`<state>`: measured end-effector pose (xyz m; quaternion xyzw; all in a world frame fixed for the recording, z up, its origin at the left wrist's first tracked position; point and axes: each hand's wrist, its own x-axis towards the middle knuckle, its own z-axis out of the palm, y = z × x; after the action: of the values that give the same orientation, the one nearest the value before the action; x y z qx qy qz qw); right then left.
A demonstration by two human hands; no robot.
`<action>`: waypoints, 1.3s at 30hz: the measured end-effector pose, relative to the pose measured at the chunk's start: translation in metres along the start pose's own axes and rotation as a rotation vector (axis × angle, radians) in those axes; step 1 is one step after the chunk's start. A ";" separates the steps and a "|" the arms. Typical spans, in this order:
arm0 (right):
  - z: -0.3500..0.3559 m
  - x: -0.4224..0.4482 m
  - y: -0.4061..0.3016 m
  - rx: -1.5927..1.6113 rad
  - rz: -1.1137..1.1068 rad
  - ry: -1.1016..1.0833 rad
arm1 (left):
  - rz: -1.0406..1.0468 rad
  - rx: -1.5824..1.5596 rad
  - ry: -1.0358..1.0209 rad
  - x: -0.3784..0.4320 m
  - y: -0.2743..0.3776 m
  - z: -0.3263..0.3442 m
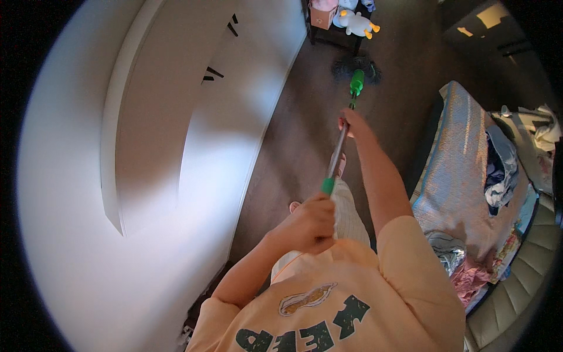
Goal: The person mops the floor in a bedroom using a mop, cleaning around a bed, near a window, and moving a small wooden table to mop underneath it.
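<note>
Both of my hands are closed around a long-handled mop with a metal shaft [338, 152] and green plastic fittings. My left hand [308, 225] grips the upper end, just behind a green sleeve [327, 185], close to my waist. Farther down the shaft, near the green lower joint [357, 83], is my right hand [353, 123], its arm stretched out ahead. The dark, shaggy mop head [341, 69] rests on the brown floor [292, 132], beside the leg of a small dark stand [336, 43]. Blurred fibres hide the head's exact outline.
A white wall [220, 176] runs along the left. The stand holds a white plush toy [357, 23] and a pink box [322, 17]. At right is a bed [457, 176] with crumpled clothes [503, 167] and a padded headboard [523, 273]. A dark glossy cabinet [497, 39] stands far right.
</note>
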<state>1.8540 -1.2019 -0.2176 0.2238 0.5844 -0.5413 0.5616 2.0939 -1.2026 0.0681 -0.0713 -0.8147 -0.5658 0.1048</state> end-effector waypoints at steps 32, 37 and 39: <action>0.172 -0.097 0.330 0.203 0.260 -0.381 | -0.364 0.029 0.864 -0.191 0.162 -0.024; 0.171 -0.013 0.183 0.436 0.162 -0.532 | -0.216 0.215 0.838 -0.109 0.058 -0.021; 0.159 0.044 0.122 0.620 0.400 -0.636 | -0.120 0.228 0.871 -0.066 0.009 -0.022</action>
<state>2.0146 -1.3191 -0.2691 0.3119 0.1408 -0.6129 0.7122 2.1623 -1.2200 0.0668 0.2328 -0.7545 -0.4546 0.4121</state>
